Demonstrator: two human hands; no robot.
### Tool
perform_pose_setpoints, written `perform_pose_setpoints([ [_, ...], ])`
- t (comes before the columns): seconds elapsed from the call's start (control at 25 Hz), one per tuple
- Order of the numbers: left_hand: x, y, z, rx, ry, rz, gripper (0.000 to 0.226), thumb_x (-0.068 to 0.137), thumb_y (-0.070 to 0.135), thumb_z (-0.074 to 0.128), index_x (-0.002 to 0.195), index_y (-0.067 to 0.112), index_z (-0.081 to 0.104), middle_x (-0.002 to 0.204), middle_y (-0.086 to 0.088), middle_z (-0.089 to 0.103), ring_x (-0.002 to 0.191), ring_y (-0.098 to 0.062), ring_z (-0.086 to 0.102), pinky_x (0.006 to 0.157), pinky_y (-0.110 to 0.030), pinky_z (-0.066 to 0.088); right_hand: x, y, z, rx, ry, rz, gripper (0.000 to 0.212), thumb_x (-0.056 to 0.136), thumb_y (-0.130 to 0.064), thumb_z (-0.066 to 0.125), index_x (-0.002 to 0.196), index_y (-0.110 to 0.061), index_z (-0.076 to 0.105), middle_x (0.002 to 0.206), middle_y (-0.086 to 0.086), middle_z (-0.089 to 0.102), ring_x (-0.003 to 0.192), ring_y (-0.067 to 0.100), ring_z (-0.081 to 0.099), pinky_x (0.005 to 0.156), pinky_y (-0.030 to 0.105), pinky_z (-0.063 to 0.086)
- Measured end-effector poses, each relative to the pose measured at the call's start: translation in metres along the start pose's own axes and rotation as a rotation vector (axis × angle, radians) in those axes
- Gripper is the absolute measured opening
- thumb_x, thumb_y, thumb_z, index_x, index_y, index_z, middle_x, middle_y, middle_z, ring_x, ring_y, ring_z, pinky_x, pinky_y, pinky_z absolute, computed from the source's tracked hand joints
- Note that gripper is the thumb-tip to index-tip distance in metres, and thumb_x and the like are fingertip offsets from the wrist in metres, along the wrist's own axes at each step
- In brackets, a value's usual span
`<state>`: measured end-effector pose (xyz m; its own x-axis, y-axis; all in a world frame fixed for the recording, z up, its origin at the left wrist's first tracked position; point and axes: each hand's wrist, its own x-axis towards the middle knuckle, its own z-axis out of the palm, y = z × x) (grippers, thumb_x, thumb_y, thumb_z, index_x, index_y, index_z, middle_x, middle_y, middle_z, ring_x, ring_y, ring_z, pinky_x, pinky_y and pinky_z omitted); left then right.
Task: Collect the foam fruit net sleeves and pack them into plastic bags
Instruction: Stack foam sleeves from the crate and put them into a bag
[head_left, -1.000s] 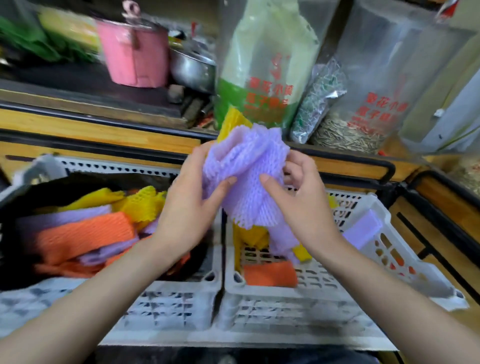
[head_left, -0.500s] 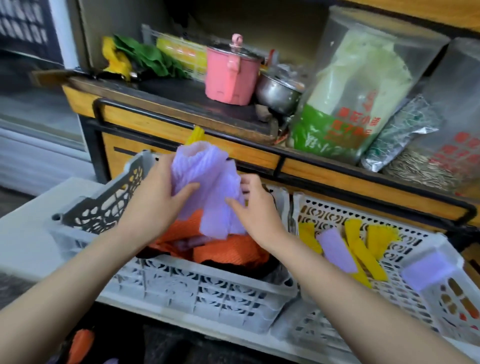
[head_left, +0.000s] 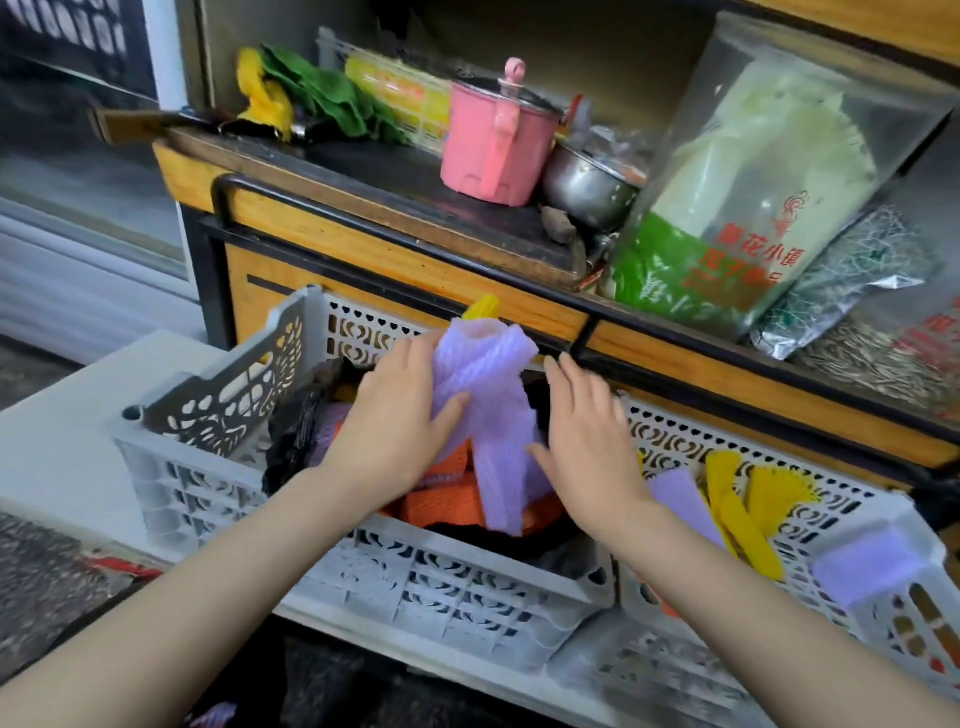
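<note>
My left hand (head_left: 397, 426) grips a bunch of purple foam net sleeves (head_left: 485, 415), with a yellow sleeve (head_left: 483, 307) poking out behind it, over the left grey crate (head_left: 208, 467). That crate is lined with a black plastic bag (head_left: 296, 431) holding orange sleeves (head_left: 441, 501). My right hand (head_left: 589, 441) sits beside the purple bunch with fingers straight, its thumb at the bunch's lower edge. Loose purple sleeves (head_left: 675, 493) and yellow sleeves (head_left: 748, 514) lie in the right crate (head_left: 779, 665).
A wooden shelf (head_left: 415, 265) runs behind the crates with a pink pot (head_left: 493, 140), a steel pot (head_left: 587, 182) and big clear bags (head_left: 753, 182) of goods. One purple sleeve (head_left: 867, 564) hangs on the right crate's rim. A white ledge (head_left: 62, 415) lies left.
The view has swung left. Both hands carried the purple bunch from the right crate over to the bag-lined left crate and lowered it; my right hand has let go and straightened.
</note>
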<state>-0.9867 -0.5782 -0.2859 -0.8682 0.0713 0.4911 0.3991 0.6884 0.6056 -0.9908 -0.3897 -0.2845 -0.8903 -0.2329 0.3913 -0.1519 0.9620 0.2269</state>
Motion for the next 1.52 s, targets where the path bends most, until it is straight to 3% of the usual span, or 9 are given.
perform_pose_setpoints([
  [0.08,0.001,0.005,0.013,0.029,-0.04,0.062,0.061,0.091,0.029,0.059,0.144,0.013,0.032,0.122,-0.009,0.045,0.113,-0.027,0.045,0.097,-0.04,0.037,-0.004,0.017,-0.003,-0.049,0.13,0.026,0.092,0.065,-0.03,0.083,0.14,-0.001,0.038,0.142,0.019,0.043,0.129,0.034,0.044,0.103,0.044,0.039],
  [0.16,-0.002,0.011,0.028,0.091,-0.113,0.14,0.064,0.092,0.032,0.056,0.147,0.018,0.027,0.124,-0.007,0.041,0.113,-0.024,0.043,0.097,-0.036,0.035,-0.001,0.035,-0.008,0.194,-0.097,0.18,0.072,0.081,-0.029,0.072,0.139,-0.007,0.036,0.13,0.015,0.052,0.12,0.032,0.051,0.091,0.038,0.045],
  [0.24,-0.007,0.015,0.041,0.224,-0.192,0.241,0.064,0.095,0.034,0.051,0.149,0.02,0.021,0.13,-0.006,0.036,0.117,-0.022,0.038,0.098,-0.034,0.033,0.004,0.05,-0.012,0.534,-0.328,0.337,0.016,0.089,-0.023,0.061,0.1,-0.012,0.056,0.086,0.009,0.06,0.087,0.03,0.061,0.062,0.032,0.042],
  [0.32,-0.011,0.015,0.053,0.344,-0.263,0.31,0.062,0.098,0.034,0.045,0.15,0.021,0.016,0.135,-0.005,0.034,0.121,-0.022,0.035,0.098,-0.033,0.03,0.006,0.062,-0.013,0.711,-0.351,0.374,0.028,0.091,-0.02,0.059,0.067,-0.008,0.051,0.064,0.014,0.052,0.069,0.03,0.057,0.062,0.036,0.045],
  [0.56,-0.008,0.004,0.087,0.618,-0.306,0.444,0.051,0.099,0.021,0.029,0.149,0.012,0.021,0.136,-0.005,0.044,0.124,-0.024,0.043,0.095,-0.035,0.035,-0.004,0.064,-0.04,0.856,-0.263,0.305,0.034,0.096,-0.031,0.048,0.09,0.001,0.058,0.069,0.006,0.066,0.066,0.026,0.068,0.066,0.05,0.056],
  [0.72,0.01,-0.002,0.106,0.544,-0.315,0.108,0.027,0.094,0.012,0.044,0.121,0.014,0.04,0.124,-0.005,0.05,0.117,-0.023,0.048,0.091,-0.031,0.038,-0.011,0.06,-0.051,0.921,-0.189,0.314,0.025,0.099,-0.029,0.043,0.096,-0.007,0.056,0.068,-0.008,0.064,0.057,0.017,0.067,0.059,0.039,0.058],
  [0.88,0.009,0.001,0.119,0.633,-0.261,0.229,0.036,0.064,0.023,0.079,0.098,0.016,0.067,0.086,-0.008,0.054,0.078,-0.026,0.057,0.061,-0.034,0.044,-0.004,0.071,-0.043,1.009,-0.171,0.454,0.026,0.099,-0.029,0.043,0.101,-0.007,0.057,0.082,-0.001,0.068,0.062,0.022,0.067,0.061,0.04,0.059],
  [1.24,-0.023,-0.015,0.096,0.319,-0.57,0.413,0.076,0.088,0.064,0.01,0.146,0.018,0.031,0.152,0.0,0.028,0.142,-0.017,0.02,0.116,-0.031,0.016,-0.005,0.083,-0.033,1.06,-0.225,0.506,0.02,0.098,-0.027,0.046,0.103,-0.011,0.057,0.085,0.001,0.069,0.073,0.026,0.068,0.061,0.036,0.059],
  [1.52,-0.025,0.002,0.078,0.456,-0.369,0.531,0.043,0.092,0.043,0.035,0.117,0.018,0.058,0.115,0.0,0.063,0.101,-0.019,0.062,0.09,-0.025,0.037,-0.025,0.084,-0.031,0.971,-0.203,0.212,0.03,0.096,-0.041,0.043,0.119,-0.022,0.042,0.099,-0.006,0.063,0.086,0.007,0.062,0.073,0.032,0.055],
])
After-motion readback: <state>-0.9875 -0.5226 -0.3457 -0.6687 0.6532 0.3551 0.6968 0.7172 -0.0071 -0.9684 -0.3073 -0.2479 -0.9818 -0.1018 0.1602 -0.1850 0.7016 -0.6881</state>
